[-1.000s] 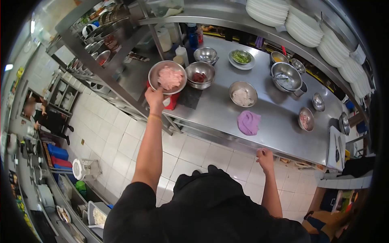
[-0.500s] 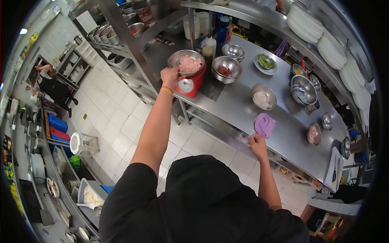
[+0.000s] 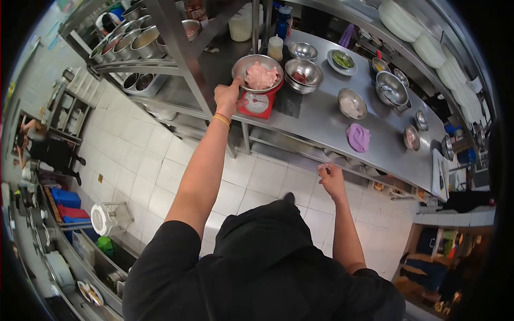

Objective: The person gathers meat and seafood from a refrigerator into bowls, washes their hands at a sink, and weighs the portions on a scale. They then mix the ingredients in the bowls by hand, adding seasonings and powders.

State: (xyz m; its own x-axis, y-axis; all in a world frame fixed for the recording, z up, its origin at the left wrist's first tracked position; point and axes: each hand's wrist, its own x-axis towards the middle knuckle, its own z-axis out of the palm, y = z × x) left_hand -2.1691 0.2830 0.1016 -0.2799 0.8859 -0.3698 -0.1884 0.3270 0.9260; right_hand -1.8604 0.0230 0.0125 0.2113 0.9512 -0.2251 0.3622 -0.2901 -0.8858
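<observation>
My left hand (image 3: 227, 97) is at the lower left edge of a metal bowl (image 3: 239, 68) of raw pink meat (image 3: 261, 75), its thumb apart from the fingers. The bowl sits on a red dial scale (image 3: 258, 105), and my thumb is beside the dial. My right hand (image 3: 333, 181) hangs in front of the counter with its fingers curled together; I cannot tell what, if anything, they hold. Beyond it on the counter lies a purple cloth (image 3: 358, 138). A stack of metal bowls (image 3: 304, 75) with dark red contents stands right of the scale.
The steel counter (image 3: 321, 125) carries several more bowls, a squeeze bottle (image 3: 275, 48) and a white cutting board (image 3: 440, 174). A shelf post (image 3: 187, 59) rises left of the scale. Another person (image 3: 51, 150) stands far left, near a white stool (image 3: 107, 218).
The view has shifted. My left hand has drawn back slightly from the bowl, its thumb now by the dial. My right hand has moved away from the purple cloth and the counter edge.
</observation>
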